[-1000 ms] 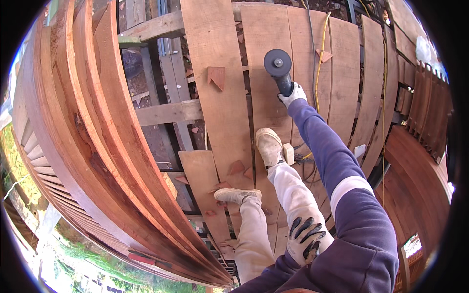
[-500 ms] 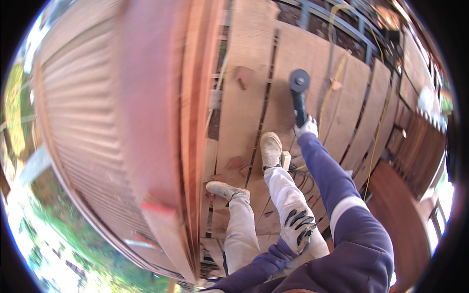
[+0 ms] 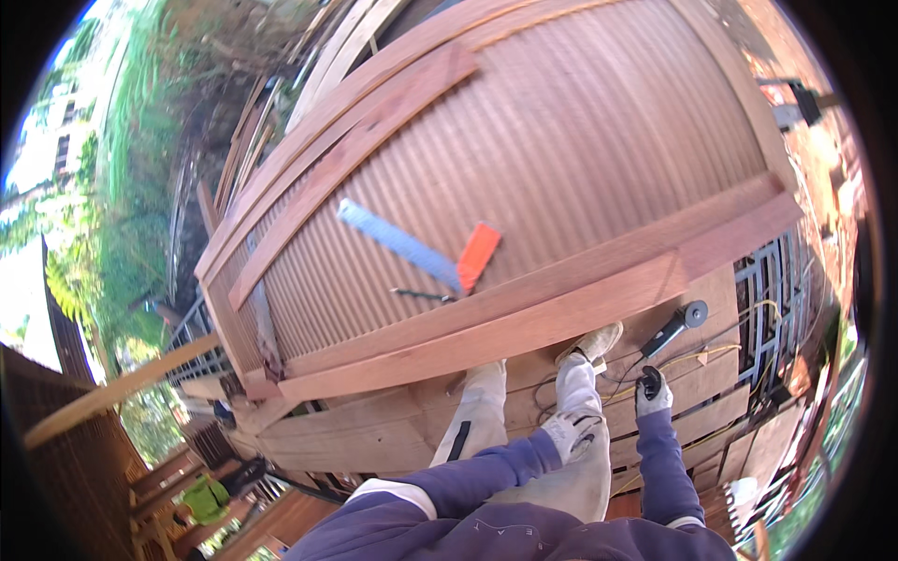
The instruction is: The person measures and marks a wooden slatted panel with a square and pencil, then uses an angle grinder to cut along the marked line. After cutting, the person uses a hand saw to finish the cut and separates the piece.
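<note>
My left hand (image 3: 569, 436), in a white glove with dark fingertips, lies on my knee with its fingers laid flat. Beyond my right foot, a dark angle grinder (image 3: 675, 329) rests on the floor boards, its disc turned up. My gloved right hand (image 3: 653, 393) is just short of the grinder and apart from it, fingers loosely bent and nothing visible in them. In front of me a ribbed wooden panel (image 3: 561, 178) carries a square with a blue blade (image 3: 398, 241) and an orange handle (image 3: 480, 254). A thin dark pencil-like stick (image 3: 421, 295) lies beside them.
A loose plank (image 3: 505, 332) runs along the panel's near edge, and another strip (image 3: 365, 164) lies across its far left. Cords and a yellow hose (image 3: 711, 352) trail over the boards near the grinder. Metal grating (image 3: 772, 299) shows at right, a green item (image 3: 206, 498) at lower left.
My view has swung round, so the whole panel and the square now show. My right hand has let go of the angle grinder, which lies on the boards. My left hand stays on my knee.
</note>
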`<state>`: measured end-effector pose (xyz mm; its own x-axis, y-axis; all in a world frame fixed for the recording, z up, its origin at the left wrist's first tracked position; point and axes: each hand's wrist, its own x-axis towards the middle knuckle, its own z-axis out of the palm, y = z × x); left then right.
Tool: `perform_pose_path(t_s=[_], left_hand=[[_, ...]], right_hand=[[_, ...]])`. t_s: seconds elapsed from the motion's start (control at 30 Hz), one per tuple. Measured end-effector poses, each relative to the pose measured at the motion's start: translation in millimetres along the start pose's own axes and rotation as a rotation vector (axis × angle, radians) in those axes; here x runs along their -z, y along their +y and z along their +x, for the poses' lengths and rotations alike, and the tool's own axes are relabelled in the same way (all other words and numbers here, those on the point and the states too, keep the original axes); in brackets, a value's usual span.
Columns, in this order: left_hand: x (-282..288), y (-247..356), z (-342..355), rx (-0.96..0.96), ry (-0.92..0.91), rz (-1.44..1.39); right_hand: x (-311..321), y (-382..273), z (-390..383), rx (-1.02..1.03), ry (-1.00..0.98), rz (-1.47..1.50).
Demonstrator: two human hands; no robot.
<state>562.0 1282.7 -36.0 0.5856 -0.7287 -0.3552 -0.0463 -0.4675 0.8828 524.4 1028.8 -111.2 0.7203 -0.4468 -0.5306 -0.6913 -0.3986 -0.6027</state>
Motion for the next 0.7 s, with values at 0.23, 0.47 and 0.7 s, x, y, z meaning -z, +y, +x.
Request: perform_pose_path(t_s=[0.23, 0.47, 0.7], left_hand=[[219, -40, -138, 0.046, 0.696, 0.247], [470, -260, -349, 1.299, 1.167, 0.652], [523, -329, -412, 1.528, 0.740, 0.282]], right_hand=[[-56, -167, -61, 0.193, -0.395, -0.034], [-150, -236, -114, 0.671, -0.575, -0.291], [-173, -242, -120, 0.542, -0.567, -0.285]])
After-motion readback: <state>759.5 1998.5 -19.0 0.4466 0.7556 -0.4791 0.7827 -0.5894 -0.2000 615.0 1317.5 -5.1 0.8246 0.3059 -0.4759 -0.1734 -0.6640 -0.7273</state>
